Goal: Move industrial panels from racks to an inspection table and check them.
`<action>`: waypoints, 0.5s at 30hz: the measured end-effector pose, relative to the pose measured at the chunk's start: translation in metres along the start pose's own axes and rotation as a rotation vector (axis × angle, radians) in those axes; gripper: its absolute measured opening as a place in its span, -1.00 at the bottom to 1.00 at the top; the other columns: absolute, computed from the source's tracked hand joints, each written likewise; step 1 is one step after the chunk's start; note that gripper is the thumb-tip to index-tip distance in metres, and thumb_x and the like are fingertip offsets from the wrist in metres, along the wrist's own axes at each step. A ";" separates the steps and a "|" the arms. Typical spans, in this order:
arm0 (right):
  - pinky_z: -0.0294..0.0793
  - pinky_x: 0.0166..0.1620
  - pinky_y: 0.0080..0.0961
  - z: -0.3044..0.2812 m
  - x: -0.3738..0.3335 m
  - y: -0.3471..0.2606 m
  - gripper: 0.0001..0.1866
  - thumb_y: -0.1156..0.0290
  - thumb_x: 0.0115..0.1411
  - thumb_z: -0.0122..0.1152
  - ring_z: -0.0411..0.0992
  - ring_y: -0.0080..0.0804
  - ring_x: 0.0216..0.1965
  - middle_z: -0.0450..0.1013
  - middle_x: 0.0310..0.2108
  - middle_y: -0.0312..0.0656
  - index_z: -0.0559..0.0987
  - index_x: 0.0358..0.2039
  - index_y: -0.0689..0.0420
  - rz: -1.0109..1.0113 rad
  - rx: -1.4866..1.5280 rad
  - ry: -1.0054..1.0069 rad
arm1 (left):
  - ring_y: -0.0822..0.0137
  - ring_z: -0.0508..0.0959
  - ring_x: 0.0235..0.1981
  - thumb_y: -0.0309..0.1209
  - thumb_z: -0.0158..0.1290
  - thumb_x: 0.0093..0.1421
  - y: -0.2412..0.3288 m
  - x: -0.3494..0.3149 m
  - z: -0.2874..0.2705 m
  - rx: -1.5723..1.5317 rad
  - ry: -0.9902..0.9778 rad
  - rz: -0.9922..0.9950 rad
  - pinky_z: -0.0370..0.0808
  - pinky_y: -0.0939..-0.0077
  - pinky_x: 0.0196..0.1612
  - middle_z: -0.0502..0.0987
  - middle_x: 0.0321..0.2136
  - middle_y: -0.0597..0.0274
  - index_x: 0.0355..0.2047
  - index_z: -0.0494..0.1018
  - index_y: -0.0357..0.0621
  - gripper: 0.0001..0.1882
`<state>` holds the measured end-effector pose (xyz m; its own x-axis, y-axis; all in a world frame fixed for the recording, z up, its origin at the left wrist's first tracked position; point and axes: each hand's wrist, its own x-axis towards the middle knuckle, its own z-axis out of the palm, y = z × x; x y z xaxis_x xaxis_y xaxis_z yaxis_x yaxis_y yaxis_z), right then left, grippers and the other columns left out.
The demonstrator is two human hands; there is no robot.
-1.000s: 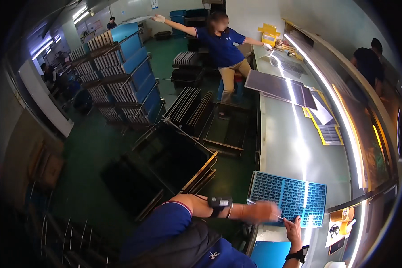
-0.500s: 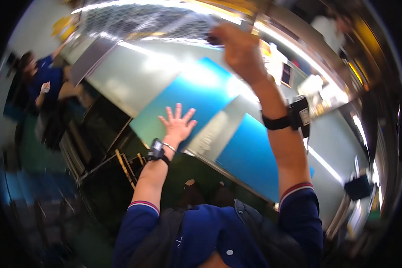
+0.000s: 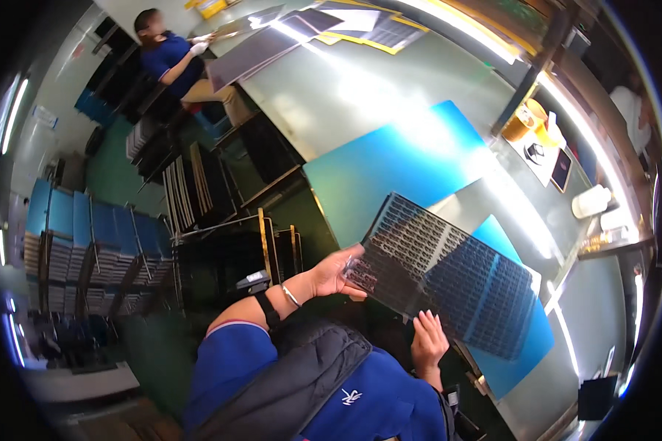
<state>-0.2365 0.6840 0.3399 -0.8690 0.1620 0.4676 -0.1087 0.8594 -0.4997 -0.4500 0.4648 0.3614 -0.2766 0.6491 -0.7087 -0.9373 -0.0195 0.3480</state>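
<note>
A thin, dark, see-through sheet (image 3: 460,275) with rows of small repeated shapes is held tilted in front of me, above the worktable. My left hand (image 3: 338,273) grips its left end, thumb on the upper face and fingers around the edge. At the near long edge, my right hand (image 3: 428,342) has its fingers stretched out, the tips at the sheet's edge; whether they touch it I cannot tell. Beneath and behind the sheet, one blue sheet (image 3: 390,165) lies on the table, and another blue sheet (image 3: 518,360), partly covered, lies farther right.
A co-worker (image 3: 173,62) in a blue shirt handles sheets at the far left. Grey and yellow-edged sheets (image 3: 371,33) lie at the table's far end. A post (image 3: 526,88), tape rolls (image 3: 522,121), a phone (image 3: 561,170) and a white bottle (image 3: 591,201) line the right side. Racks (image 3: 88,250) stand left.
My left hand has left the blue sheet, where it lay spread, and now holds the dark sheet. My right hand has come down from high at the far side. The view has turned.
</note>
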 end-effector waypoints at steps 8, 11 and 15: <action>-0.05 0.25 -0.08 -0.038 -0.100 0.009 -0.37 0.35 0.07 0.27 -0.04 0.02 0.21 0.01 0.16 0.16 0.28 0.12 0.28 0.916 -0.466 0.359 | 0.10 0.61 -0.31 -0.47 0.02 0.21 0.031 0.006 -0.009 0.608 0.183 0.145 0.60 0.27 -0.28 0.52 -0.23 -0.11 0.04 0.23 -0.31 -0.59; -0.01 0.23 -0.18 -0.068 -0.172 0.039 -0.19 -0.03 0.08 0.25 -0.05 -0.06 0.23 0.00 0.19 0.12 0.18 0.15 0.26 1.956 -0.151 0.809 | 0.22 0.63 -0.38 -0.39 0.01 0.23 0.048 0.003 -0.014 0.683 0.103 0.146 0.60 0.39 -0.36 0.56 -0.28 0.06 0.01 0.29 -0.18 -0.65; 0.48 -0.14 -0.35 -0.125 -0.199 0.045 -0.64 0.24 0.15 0.23 0.43 -0.36 -0.11 0.44 -0.13 -0.16 0.44 -0.11 0.13 1.721 1.240 0.670 | 0.43 0.55 -0.45 -0.43 0.07 0.17 0.064 0.044 0.019 0.907 0.002 0.221 0.52 0.53 -0.36 0.56 -0.35 0.24 -0.12 0.45 -0.27 -0.73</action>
<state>-0.0080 0.7510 0.3155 -0.2209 0.5219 -0.8239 -0.0454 -0.8494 -0.5259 -0.5177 0.5061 0.3639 -0.4302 0.6998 -0.5702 -0.3400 0.4595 0.8205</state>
